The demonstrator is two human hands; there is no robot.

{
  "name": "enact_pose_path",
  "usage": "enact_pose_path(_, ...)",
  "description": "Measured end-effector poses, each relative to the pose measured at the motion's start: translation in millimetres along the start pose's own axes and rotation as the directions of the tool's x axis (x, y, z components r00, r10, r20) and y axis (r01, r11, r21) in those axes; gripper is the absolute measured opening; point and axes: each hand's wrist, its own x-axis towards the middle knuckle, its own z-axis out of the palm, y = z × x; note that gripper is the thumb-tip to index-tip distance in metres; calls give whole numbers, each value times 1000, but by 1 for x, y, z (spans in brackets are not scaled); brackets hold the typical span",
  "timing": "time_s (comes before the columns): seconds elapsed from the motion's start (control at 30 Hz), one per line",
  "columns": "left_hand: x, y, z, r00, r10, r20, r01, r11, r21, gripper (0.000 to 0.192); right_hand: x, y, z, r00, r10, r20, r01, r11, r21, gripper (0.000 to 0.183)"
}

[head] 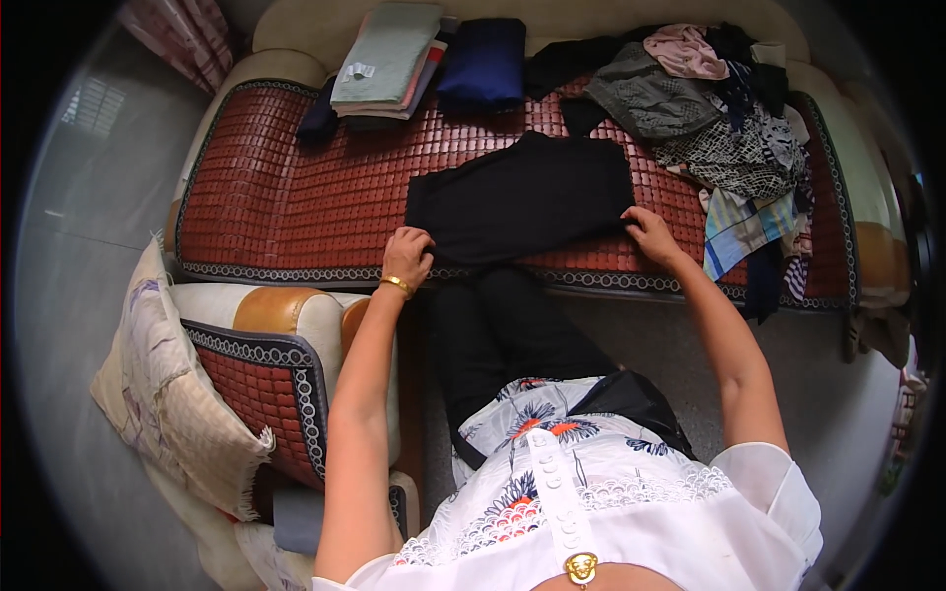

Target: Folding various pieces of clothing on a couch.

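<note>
A black garment [517, 199], apparently a pair of trousers folded lengthwise, lies spread on the reddish-brown tile seat mat [295, 192] of a sofa. My left hand [408, 255], with a gold bracelet at the wrist, pinches the garment's near left corner. At the near right corner, my right hand [650, 233] grips the edge between thumb and fingers. The cloth lies mostly flat between them, its near edge sagging slightly towards my knees.
Folded towels [388, 59] and a folded navy-blue cloth [482, 66] rest against the sofa back. To the right lies a heap of loose clothes [732, 159], some hanging over the front edge. An armchair [259, 369] with a fringed cushion [177, 391] stands at near left.
</note>
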Motion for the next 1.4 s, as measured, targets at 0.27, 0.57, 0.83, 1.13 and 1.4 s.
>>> enact_pose_path(0.27, -17, -17, 8, 981, 99, -166, -65, 979, 195, 29, -3, -7, 2, 994, -110, -22, 109, 993, -38, 16)
enact_pose_path(0.57, -20, -3, 19, 853, -380, -357, 325, 923, -204, 51, -20, -50, -9, 988, -144, 55, 153, 955, -254, 22)
enact_pose_path(0.83, 16, -20, 6, 492, -842, 221, 841, 393, -372, 66, 64, -132, 71, 936, -285, -208, 241, 947, -212, 49)
enact_pose_path(1.13, 31, -4, 15, 497, -850, 172, 866, 474, -160, 52, 81, -143, 167, 971, -191, 145, 237, 857, -458, 63)
enact_pose_path(1.4, 63, 32, 8, 652, -726, -218, 591, 667, -453, 44, 100, -120, 156, 986, -153, 67, 156, 987, -37, 54)
